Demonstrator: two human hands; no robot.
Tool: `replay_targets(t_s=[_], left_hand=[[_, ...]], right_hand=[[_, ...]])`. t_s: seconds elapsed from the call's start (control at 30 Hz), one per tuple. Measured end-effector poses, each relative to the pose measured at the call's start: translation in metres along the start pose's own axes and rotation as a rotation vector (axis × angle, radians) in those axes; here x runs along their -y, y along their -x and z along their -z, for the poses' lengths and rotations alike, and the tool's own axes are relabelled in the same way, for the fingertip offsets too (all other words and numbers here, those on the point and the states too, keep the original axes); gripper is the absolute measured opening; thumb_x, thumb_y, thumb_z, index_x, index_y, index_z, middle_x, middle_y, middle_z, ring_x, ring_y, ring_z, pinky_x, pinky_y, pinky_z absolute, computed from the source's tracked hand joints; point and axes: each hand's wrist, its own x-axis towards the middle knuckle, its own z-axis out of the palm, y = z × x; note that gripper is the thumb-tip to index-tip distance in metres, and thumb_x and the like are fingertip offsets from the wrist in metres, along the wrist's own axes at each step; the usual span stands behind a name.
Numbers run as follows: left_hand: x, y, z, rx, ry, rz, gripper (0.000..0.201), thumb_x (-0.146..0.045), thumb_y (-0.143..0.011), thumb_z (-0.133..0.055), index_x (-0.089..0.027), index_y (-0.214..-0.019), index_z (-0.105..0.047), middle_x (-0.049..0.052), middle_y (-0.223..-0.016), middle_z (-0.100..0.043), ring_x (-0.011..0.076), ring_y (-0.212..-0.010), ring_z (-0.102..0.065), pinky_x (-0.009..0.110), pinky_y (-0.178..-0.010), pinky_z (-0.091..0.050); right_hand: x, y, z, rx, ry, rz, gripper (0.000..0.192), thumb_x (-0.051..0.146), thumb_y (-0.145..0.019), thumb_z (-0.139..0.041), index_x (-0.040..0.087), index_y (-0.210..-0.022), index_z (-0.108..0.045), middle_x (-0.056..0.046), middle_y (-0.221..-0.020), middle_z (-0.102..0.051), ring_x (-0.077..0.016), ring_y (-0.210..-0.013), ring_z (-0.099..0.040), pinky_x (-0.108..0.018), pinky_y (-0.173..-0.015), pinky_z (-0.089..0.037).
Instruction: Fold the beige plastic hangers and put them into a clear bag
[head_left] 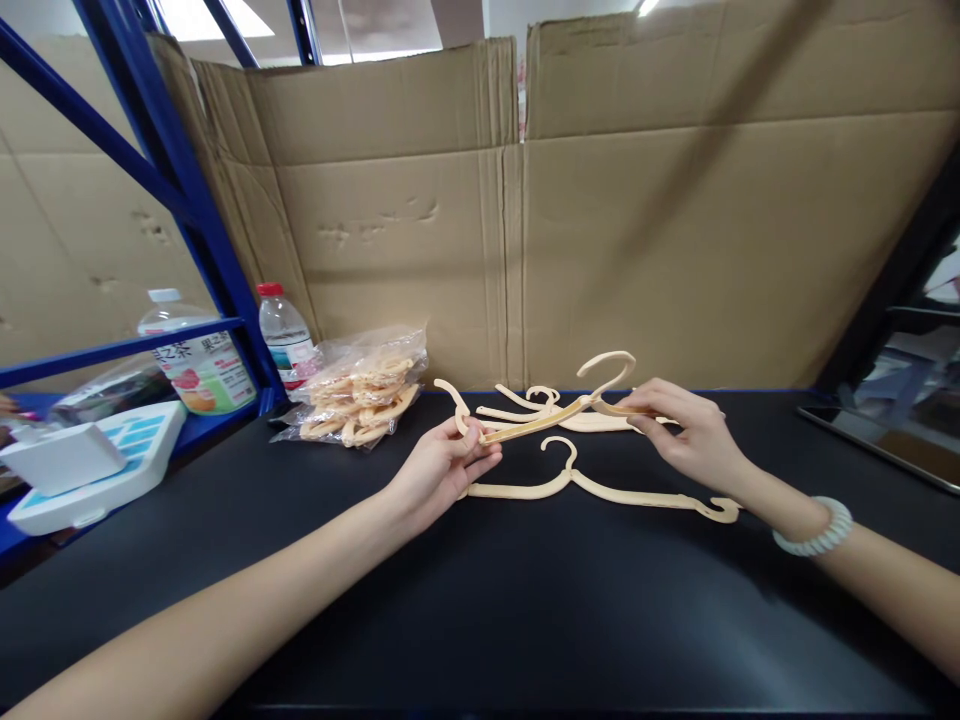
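Observation:
Above the black table, a cream plastic clothes hanger point(541, 421) is held between my two hands, its hook pointing up. My left hand point(444, 468) pinches its left end, where a curved piece rises over the fingers. My right hand point(686, 430) has its fingers closed round the right arm of the hanger, covering that end. Just below, a second hanger point(637, 494) lies flat on the table, its left tip close to my left hand. Behind the held one lie more cream hanger pieces point(517, 414), partly covered by it.
A clear plastic bag of folded hangers point(364, 390) lies at the back left, beside a red-capped water bottle point(287, 335). Cardboard point(390, 220) walls the rear of the black table point(540, 620). Left stands a blue rack post point(187, 190); a tablet-like device point(885, 445) lies at right.

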Motion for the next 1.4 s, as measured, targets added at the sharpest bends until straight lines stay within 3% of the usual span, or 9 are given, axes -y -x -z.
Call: replay_targets(t_s=[0.43,0.87,1.13,1.4], left_hand=[[0.002,0.004,-0.006,-0.196,-0.092,-0.055,0.024,0.008,-0.079,-0.050,-0.012,-0.067,-0.053,0.000,-0.068,-0.060,0.0108,-0.062,-0.066,0.023,-0.066,-0.059],[0.003,0.004,-0.003,-0.226,-0.078,-0.128,0.020,0.004,-0.080,-0.054,-0.013,-0.069,-0.054,0.001,-0.072,-0.062,0.0097,-0.058,-0.064,0.023,-0.061,-0.058],[0.001,0.004,-0.002,-0.234,-0.083,-0.167,0.016,0.001,-0.079,-0.058,-0.012,-0.070,-0.058,-0.001,-0.063,-0.059,0.0086,-0.054,-0.062,0.021,-0.058,-0.057],[-0.007,0.008,-0.011,-0.310,0.099,-0.147,0.019,-0.003,-0.088,-0.048,-0.009,-0.080,-0.065,0.009,-0.084,-0.071,0.0124,-0.071,-0.070,0.018,-0.068,-0.058]], right_hand=[[0.003,0.001,-0.006,0.034,-0.009,0.000,0.014,0.013,-0.089,-0.050,0.020,-0.092,-0.062,-0.005,-0.085,-0.063,-0.0177,-0.077,-0.059,-0.031,-0.068,-0.047],[0.006,0.005,-0.005,0.032,0.059,0.015,0.013,0.019,-0.088,-0.052,0.021,-0.092,-0.064,-0.005,-0.085,-0.066,-0.0198,-0.076,-0.062,-0.035,-0.072,-0.049],[0.014,0.003,-0.007,0.050,0.028,-0.032,0.014,0.022,-0.089,-0.050,0.022,-0.092,-0.063,-0.006,-0.088,-0.067,-0.0202,-0.079,-0.063,-0.035,-0.074,-0.050],[0.020,-0.002,-0.003,0.141,0.040,-0.228,0.021,0.031,-0.092,-0.046,0.020,-0.094,-0.063,0.000,-0.061,-0.055,-0.0169,-0.058,-0.057,-0.030,-0.057,-0.043]])
